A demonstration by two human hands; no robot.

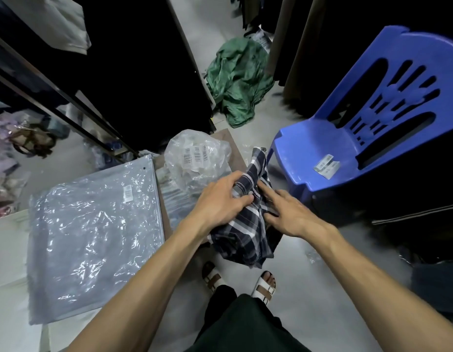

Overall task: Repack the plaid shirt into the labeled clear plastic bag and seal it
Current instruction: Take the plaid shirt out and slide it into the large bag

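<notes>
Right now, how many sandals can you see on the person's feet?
2. One sandal is on the floor just below the plaid shirt, partly hidden by the dark trouser leg; the other sandal sits right beside it.

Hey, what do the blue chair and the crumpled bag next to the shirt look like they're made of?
The blue chair looks like molded plastic with a smooth, slightly glossy finish: one-piece shape, cut-out slots, soft sheen. The crumpled bag appears to be thin clear plastic film: see-through, wrinkled, catching bright glints, with barcode stickers on it.
</notes>
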